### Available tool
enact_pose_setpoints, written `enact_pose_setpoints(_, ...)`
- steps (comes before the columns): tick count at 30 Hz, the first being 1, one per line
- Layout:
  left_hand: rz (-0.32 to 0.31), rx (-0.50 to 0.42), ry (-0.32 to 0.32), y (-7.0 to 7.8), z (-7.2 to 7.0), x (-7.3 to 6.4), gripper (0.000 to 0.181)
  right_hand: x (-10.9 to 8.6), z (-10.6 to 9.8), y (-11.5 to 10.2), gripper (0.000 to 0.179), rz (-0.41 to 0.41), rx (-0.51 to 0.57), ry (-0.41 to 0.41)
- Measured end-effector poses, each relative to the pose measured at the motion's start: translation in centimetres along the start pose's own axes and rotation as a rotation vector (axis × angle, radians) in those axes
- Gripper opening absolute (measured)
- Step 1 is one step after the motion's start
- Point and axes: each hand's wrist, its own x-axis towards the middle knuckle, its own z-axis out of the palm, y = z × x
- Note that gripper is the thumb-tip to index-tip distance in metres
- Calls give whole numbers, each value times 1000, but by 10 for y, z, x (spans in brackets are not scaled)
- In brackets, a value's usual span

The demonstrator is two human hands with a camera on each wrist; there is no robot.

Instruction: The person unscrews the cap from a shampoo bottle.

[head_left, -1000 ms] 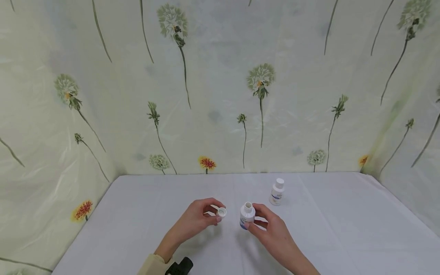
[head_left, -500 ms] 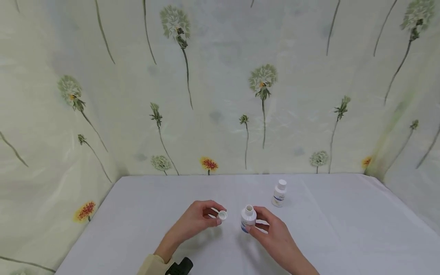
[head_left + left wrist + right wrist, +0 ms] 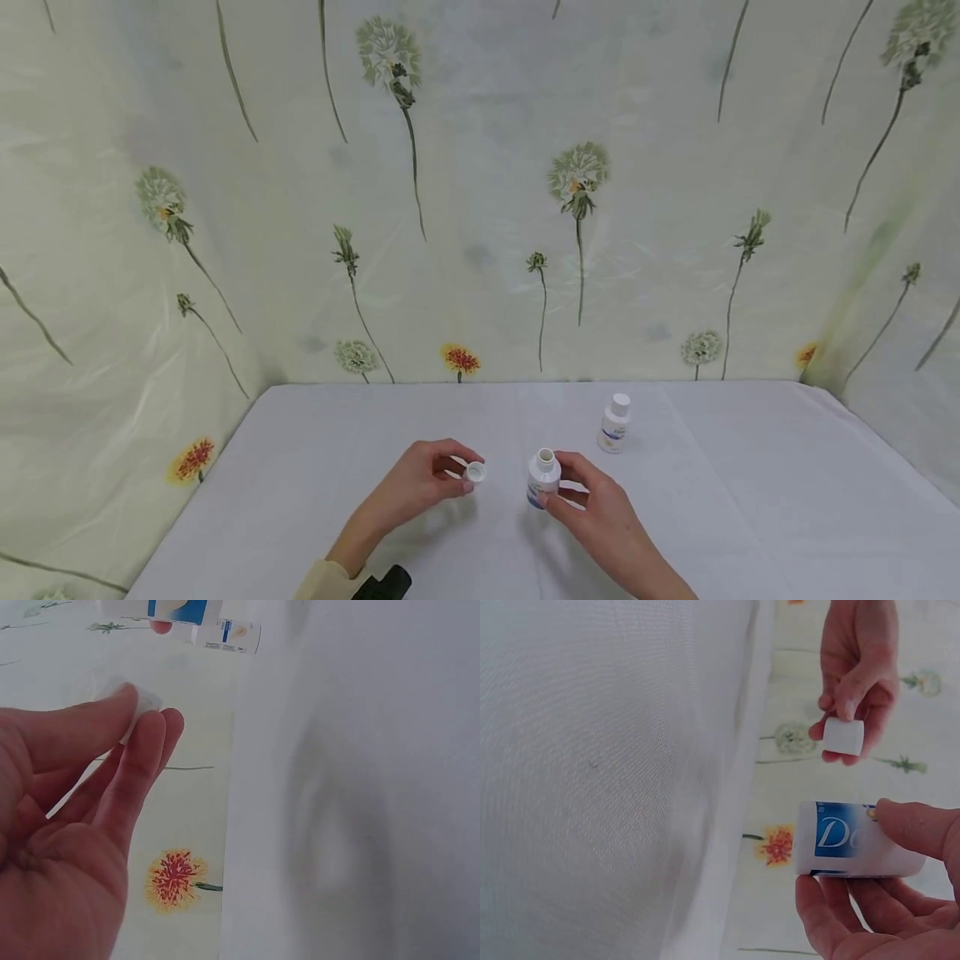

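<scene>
Between thumb and fingertips, my left hand [image 3: 422, 487] pinches a small white screw cap [image 3: 476, 472], its hollow side facing up toward the head camera. My right hand [image 3: 596, 508] grips a white plastic bottle [image 3: 543, 479] with a blue label, upright and uncapped, its round mouth showing. In the right wrist view the bottle [image 3: 855, 838] lies across thumb and fingers, and the cap [image 3: 844, 736] appears beyond it in the left hand. Cap and bottle are a short way apart. The left wrist view has the cap [image 3: 146, 701] partly hidden by the thumb.
A second white bottle [image 3: 614, 424], with its cap on, stands on the white-covered table [image 3: 337, 433] behind my right hand. A flower-printed curtain [image 3: 480, 208] rises along the back and both sides. A black strap-like device [image 3: 384, 583] sits at my left wrist.
My left hand has drawn slightly to the left with the cap, widening its distance from the bottle. The right hand keeps its grip almost unmoved, while the whole head view has shifted a little.
</scene>
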Motion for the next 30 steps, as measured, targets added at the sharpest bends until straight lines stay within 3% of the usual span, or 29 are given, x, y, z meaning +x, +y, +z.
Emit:
enact_pose_setpoints(15, -32, 5, 54, -5, -9, -2, 30, 10, 11, 3, 45, -7, 26, 0)
enact_pose_setpoints(30, -68, 81, 102, -18, -16, -3, 26, 31, 19, 7, 46, -44, 49, -108)
